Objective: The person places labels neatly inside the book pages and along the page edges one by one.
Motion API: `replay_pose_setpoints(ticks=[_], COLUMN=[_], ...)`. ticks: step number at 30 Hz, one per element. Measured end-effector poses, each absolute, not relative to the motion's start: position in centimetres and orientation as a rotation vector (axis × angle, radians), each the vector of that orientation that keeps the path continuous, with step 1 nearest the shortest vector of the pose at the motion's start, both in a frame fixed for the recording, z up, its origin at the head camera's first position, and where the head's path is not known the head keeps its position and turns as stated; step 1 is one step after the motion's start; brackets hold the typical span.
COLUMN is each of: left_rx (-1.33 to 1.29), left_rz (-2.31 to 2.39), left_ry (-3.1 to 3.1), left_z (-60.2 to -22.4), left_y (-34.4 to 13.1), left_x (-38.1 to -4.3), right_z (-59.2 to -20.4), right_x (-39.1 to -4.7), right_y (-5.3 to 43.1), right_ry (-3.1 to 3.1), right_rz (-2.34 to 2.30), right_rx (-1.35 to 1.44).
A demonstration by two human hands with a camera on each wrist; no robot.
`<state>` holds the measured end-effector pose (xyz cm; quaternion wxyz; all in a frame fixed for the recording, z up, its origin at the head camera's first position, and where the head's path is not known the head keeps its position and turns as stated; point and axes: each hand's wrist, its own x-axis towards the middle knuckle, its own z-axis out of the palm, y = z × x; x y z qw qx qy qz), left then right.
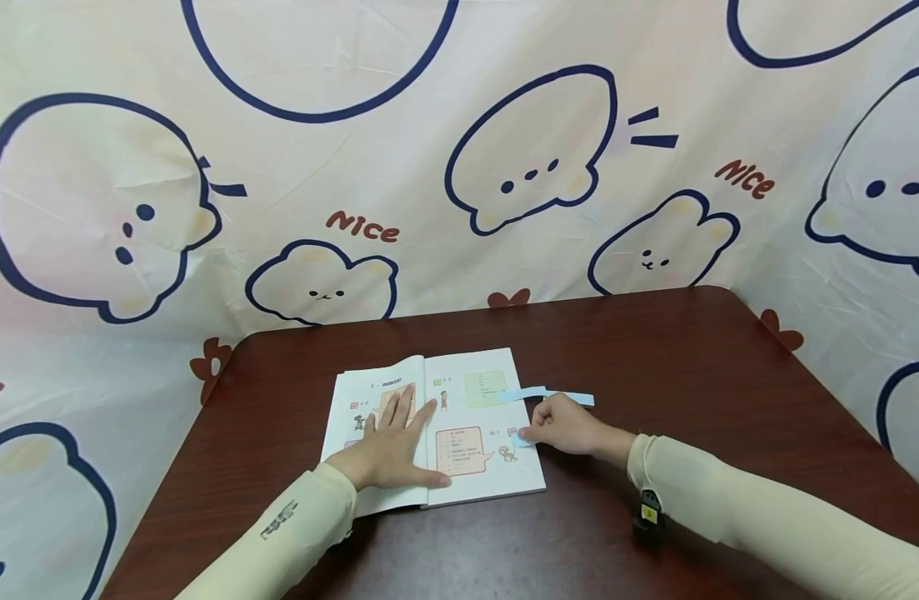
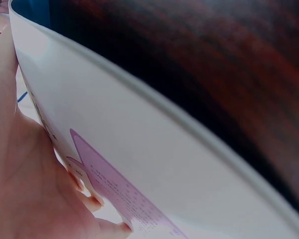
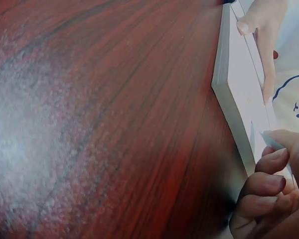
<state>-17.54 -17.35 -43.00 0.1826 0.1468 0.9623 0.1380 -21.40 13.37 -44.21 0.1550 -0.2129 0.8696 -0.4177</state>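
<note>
An open book (image 1: 496, 487) with printed text boxes and small cartoon figures lies on the table. My left hand (image 1: 390, 442) rests across its left page and centre fold, fingers spread; the left wrist view shows the palm (image 2: 25, 174) close to the page with a purple text box. At the right page's outer edge, my right hand (image 1: 567, 423) pinches a small light-blue paper slip (image 3: 271, 141) between thumb and index finger, against the page. Just above that hand, one light-blue strip (image 1: 522, 393) crosses the page edge. Another light-blue strip (image 1: 579, 399) extends to its right, beyond the book.
The dark red-brown wooden table (image 1: 639, 350) surrounds the book. Behind it hangs a pale cloth (image 1: 429, 167) with cartoon outlines. A small black device (image 1: 649, 510) is attached to my right sleeve near the wrist.
</note>
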Motion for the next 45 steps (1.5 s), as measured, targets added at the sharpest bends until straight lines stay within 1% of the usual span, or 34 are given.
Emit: replay_pose_setpoints(ticks=[18,33,45], left_rx=[0.420,0.417,0.412], left_rz=[0.402,0.392,0.395], left_ry=[2.716,2.720,2.719], left_z=[-42.8,-42.9,-42.8], left_y=[-17.3,-17.4,-17.3], left_x=[-17.5,-17.6,-17.5], right_z=[-44.1,-43.5,-43.5], right_x=[-20.9,-21.0,-21.2], right_y=[12.2,11.7,11.6], right_ry=[2.633,2.655,2.640], right_rz=[-1.063,-0.947,-0.949], right_rx=[-0.417,-0.348,-0.363])
